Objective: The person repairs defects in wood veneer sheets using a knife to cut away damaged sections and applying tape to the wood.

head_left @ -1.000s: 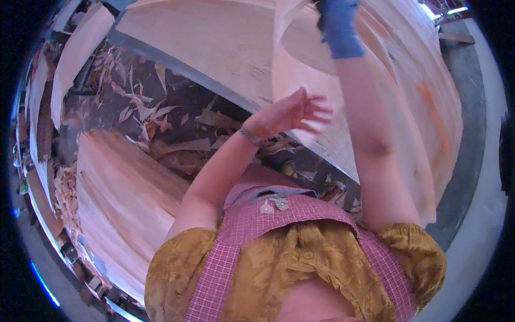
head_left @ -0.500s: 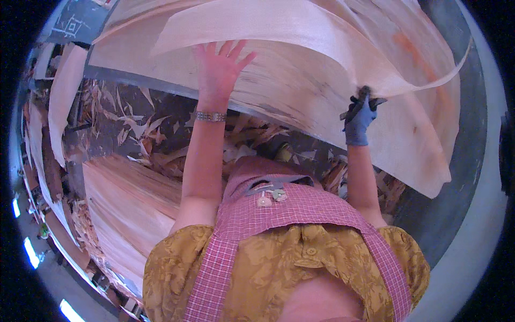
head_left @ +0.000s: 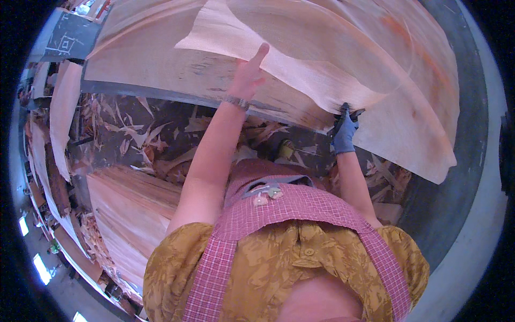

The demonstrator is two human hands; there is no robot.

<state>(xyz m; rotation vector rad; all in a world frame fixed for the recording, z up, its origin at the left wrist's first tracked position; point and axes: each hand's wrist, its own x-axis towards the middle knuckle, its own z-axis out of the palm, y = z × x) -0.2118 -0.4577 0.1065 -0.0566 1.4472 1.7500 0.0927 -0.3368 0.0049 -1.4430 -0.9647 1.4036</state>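
Pale wood forms one narrow strip (head_left: 63,112) at far left, one low stack (head_left: 129,206) and countless scraps (head_left: 142,134). One bare left hand (head_left: 248,80), thumb extended, meets one loose sheet's (head_left: 316,75) edge above the broad pile (head_left: 397,134); whether it grips, I cannot tell. One blue-gloved right hand (head_left: 345,131) pinches the sheet's near corner. Half a second ago, the sheet arched higher and the left hand was spread, farther left.
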